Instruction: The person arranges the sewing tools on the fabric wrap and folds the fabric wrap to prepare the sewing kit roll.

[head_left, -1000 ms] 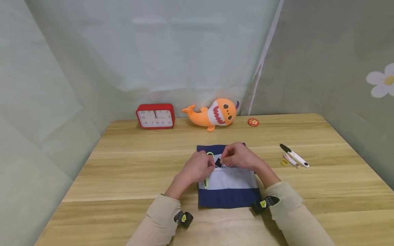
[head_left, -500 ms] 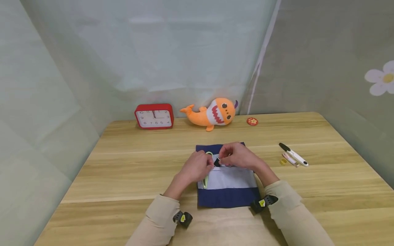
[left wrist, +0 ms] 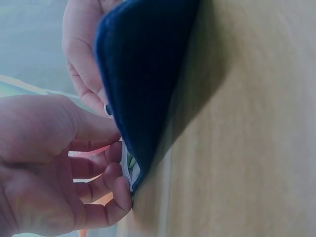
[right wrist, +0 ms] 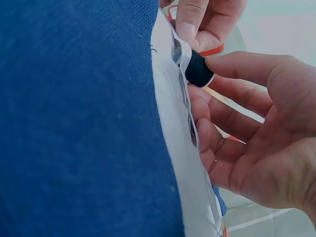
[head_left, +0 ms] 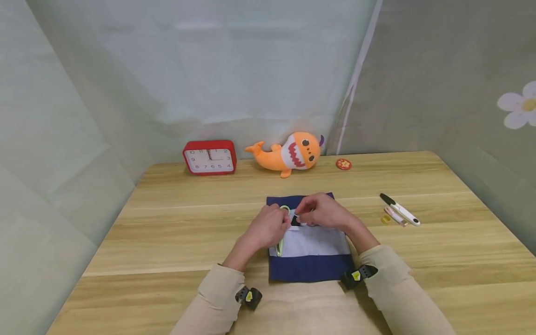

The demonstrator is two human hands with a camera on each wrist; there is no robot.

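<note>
A navy cloth pouch [head_left: 310, 270] with a pale pocket band [head_left: 318, 242] lies on the table. My left hand [head_left: 268, 226] pinches the pocket's upper edge at the left, beside light green scissors [head_left: 279, 246] tucked partly into the band. Between the thumb and fingers of my right hand [head_left: 322, 211] is a small black spool of thread [right wrist: 199, 71] with a white end rim. In the right wrist view, the spool sits at the pocket's elastic-looking mouth, partly inside. My left hand's fingertips [left wrist: 116, 197] curl against the cloth edge in the left wrist view.
To the right lie a black-and-white pen-shaped tool [head_left: 399, 210], a small pinkish item [head_left: 395, 216] and a yellow ring [head_left: 385, 219]. A red clock [head_left: 210, 158], an orange plush shark [head_left: 289, 154] and a red round badge [head_left: 343, 164] line the back.
The black spool has moved slightly down towards the pocket mouth, and less of it shows. Both hands stay almost in place.
</note>
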